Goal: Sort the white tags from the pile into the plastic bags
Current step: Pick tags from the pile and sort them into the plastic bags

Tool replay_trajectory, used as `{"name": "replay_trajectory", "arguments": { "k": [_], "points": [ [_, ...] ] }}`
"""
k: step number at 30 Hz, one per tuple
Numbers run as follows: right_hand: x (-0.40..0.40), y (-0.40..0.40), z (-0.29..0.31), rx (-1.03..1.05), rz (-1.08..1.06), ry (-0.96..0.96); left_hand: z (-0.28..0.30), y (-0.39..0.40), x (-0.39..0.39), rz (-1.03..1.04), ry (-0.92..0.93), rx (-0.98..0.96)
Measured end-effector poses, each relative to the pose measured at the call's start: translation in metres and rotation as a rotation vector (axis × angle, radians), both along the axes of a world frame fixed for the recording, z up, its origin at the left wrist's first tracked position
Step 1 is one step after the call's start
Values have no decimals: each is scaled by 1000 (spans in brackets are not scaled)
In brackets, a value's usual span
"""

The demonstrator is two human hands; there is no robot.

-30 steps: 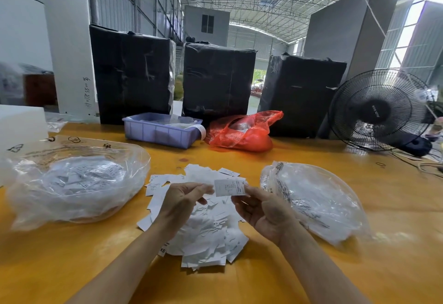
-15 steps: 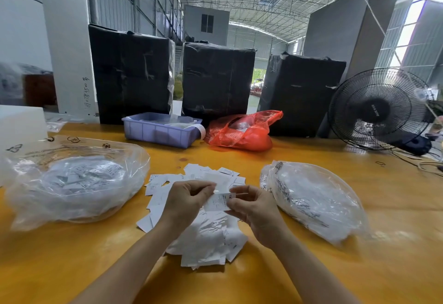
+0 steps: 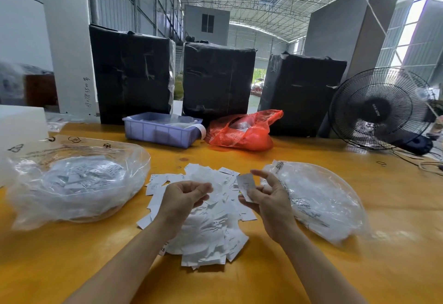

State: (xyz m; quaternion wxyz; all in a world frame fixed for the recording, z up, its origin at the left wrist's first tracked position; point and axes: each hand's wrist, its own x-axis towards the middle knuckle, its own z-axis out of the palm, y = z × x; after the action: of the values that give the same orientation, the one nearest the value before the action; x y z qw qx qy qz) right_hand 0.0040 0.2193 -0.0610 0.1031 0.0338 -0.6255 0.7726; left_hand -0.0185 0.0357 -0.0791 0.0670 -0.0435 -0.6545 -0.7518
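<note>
Your right hand (image 3: 271,198) is pinching one white tag (image 3: 247,186) between thumb and fingers (image 3: 260,174), holding it upright above the right edge of the pile; the tag is a thin, stiff slip of paper with faint print on it, its lower end tucked against your palm. Your left hand (image 3: 182,198) is hovering just beside it over the pile, its fingers (image 3: 201,189) loosely curled with the thumb close to the fingertips, and whether anything is sitting between them cannot be told.

Beneath both hands the pile of tags (image 3: 206,227) is lying in a loose, overlapping heap of flat white rectangles on the smooth yellow-orange desk (image 3: 395,207). Just to the right of your right hand, the right plastic bag (image 3: 318,198) is lying flattened, clear and crinkled, with printed lettering on its film and pale contents showing through. Well to the left of the pile, the left plastic bag (image 3: 76,181) is sitting puffed and rounded, its glossy film clouding a mound of white tags inside.

Farther back you are facing a lilac ribbed plastic bin (image 3: 160,132), a thin red plastic bag (image 3: 242,131) slumped beside it, three tall bundles wrapped in black film (image 3: 215,78), and a black wire-caged fan (image 3: 381,109) at the right end of the desk.
</note>
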Motion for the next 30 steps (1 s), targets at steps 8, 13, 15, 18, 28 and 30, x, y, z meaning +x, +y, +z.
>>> {"name": "replay_trajectory", "arguments": {
  "k": [8, 13, 15, 18, 28, 30],
  "points": [
    [-2, -9, -2, 71, -10, -34, 2, 4, 4, -129, -4, 46],
    [-2, -15, -6, 141, 94, -103, 0, 4, 3, -136, -1, 39],
    [1, -19, -6, 187, 148, -126, 0, 5, 3, -157, 8, 47],
    [3, -20, -7, 207, 232, -78, -1, 5, 5, -209, 17, 36],
    [2, -19, -4, 100, 154, -109, 0, 5, 3, -175, -29, 64],
    [1, -17, -3, 104, 86, -82, 1, 4, 5, -218, -19, 34]
  ]
}}
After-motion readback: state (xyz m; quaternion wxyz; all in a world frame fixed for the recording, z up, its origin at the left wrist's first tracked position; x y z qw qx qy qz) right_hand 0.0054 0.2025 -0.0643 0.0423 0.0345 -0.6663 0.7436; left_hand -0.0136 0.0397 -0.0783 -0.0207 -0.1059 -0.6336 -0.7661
